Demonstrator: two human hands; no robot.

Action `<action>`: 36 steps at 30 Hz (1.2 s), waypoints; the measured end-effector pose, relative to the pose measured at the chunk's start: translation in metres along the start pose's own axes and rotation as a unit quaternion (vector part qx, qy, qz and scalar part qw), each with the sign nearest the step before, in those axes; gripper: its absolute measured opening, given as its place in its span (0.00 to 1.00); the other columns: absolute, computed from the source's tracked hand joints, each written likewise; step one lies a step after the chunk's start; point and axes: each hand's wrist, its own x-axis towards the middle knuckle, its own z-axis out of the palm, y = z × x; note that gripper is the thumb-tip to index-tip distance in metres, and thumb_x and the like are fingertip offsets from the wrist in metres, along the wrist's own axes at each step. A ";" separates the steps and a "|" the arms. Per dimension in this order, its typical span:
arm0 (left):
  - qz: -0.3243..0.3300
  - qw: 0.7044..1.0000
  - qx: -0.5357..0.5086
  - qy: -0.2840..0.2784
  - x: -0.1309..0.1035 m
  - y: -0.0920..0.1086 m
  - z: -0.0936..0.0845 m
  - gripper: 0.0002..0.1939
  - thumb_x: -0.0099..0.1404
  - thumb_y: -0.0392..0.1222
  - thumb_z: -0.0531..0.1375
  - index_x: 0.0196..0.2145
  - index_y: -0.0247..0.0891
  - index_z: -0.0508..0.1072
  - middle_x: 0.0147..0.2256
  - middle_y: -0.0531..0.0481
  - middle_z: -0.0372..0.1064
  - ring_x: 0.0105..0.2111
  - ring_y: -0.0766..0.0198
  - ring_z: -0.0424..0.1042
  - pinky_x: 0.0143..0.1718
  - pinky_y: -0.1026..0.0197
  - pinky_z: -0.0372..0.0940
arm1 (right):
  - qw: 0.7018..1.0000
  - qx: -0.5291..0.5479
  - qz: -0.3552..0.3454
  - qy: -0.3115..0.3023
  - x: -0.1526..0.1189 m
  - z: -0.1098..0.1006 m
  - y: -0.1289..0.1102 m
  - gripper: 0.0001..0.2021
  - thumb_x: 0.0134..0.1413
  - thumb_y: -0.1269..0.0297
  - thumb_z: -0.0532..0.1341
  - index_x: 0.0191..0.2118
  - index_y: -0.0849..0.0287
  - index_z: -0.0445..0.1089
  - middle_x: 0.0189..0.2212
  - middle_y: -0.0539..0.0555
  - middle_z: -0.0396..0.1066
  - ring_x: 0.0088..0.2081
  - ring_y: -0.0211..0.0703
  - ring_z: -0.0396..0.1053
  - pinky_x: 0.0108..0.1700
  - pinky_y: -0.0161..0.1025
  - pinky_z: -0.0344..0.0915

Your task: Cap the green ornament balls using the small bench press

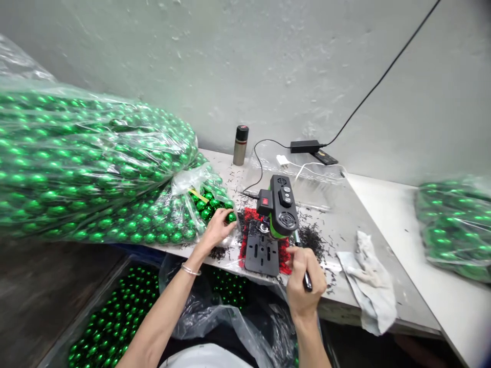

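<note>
My left hand [217, 229], with a bracelet at the wrist, is at the mouth of a clear plastic bag of shiny green balls [149, 204]. Its thumb and fingers are closed on one green ball [231, 217]. My right hand [306, 277] is wrapped round the black-tipped lever [307, 282] of a small black bench machine [282, 204]. This machine has a red switch, round vents on top and a slotted black base plate [262, 253]. No ball shows on the plate. The underside of the machine's head is partly hidden.
Black shavings [310, 240] and a red mat [243, 255] surround the machine. Behind stand a bottle [241, 145] and a power adapter [305, 146] with cables. A white cloth [372, 286] hangs over the front edge. Green balls [115, 317] fill a lined container below; another bag [456, 225] sits right.
</note>
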 end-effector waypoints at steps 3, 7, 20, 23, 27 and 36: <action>-0.101 0.972 -0.207 -0.051 -0.018 0.013 -0.008 0.24 0.61 0.51 0.62 0.51 0.36 0.72 0.41 0.46 0.71 0.37 0.60 0.74 0.41 0.56 0.70 | 1.000 0.003 -0.003 0.001 -0.001 0.000 0.000 0.11 0.64 0.71 0.52 0.33 0.59 0.68 0.25 0.50 0.68 0.26 0.36 0.65 0.30 0.36 0.58; -0.172 0.908 -0.360 -0.125 -0.041 0.022 0.011 0.30 0.58 0.56 0.64 0.53 0.35 0.68 0.36 0.47 0.72 0.34 0.60 0.76 0.39 0.56 0.71 | 1.000 0.002 -0.001 0.002 0.000 0.000 -0.001 0.11 0.64 0.72 0.51 0.32 0.58 0.68 0.25 0.50 0.68 0.27 0.36 0.65 0.30 0.36 0.59; 0.049 0.990 -0.038 -0.125 -0.043 0.036 0.059 0.20 0.67 0.47 0.58 0.53 0.36 0.71 0.44 0.43 0.76 0.42 0.55 0.74 0.46 0.53 0.69 | 1.000 -0.004 -0.008 -0.005 -0.003 0.001 0.000 0.11 0.63 0.74 0.51 0.34 0.58 0.68 0.26 0.50 0.68 0.28 0.36 0.66 0.31 0.36 0.59; 0.109 0.988 -0.009 -0.107 -0.045 0.033 0.062 0.19 0.68 0.47 0.58 0.53 0.37 0.71 0.48 0.42 0.75 0.47 0.54 0.74 0.50 0.52 0.68 | 1.000 -0.006 -0.011 -0.008 -0.003 0.001 0.001 0.11 0.63 0.75 0.51 0.35 0.58 0.68 0.27 0.50 0.68 0.28 0.36 0.66 0.31 0.36 0.59; 0.158 0.984 0.020 -0.085 -0.051 0.028 0.068 0.18 0.69 0.46 0.58 0.53 0.37 0.70 0.50 0.40 0.74 0.49 0.53 0.73 0.51 0.50 0.67 | 1.000 -0.008 -0.015 -0.008 -0.003 0.001 0.001 0.10 0.63 0.75 0.51 0.35 0.58 0.68 0.27 0.50 0.69 0.29 0.37 0.66 0.31 0.36 0.60; 0.187 0.980 0.040 -0.061 -0.055 0.031 0.079 0.15 0.70 0.44 0.56 0.52 0.37 0.69 0.48 0.41 0.75 0.48 0.54 0.72 0.54 0.47 0.59 | 1.000 -0.008 -0.010 -0.003 -0.006 0.001 0.002 0.10 0.62 0.75 0.51 0.36 0.58 0.69 0.27 0.50 0.69 0.28 0.36 0.66 0.30 0.36 0.60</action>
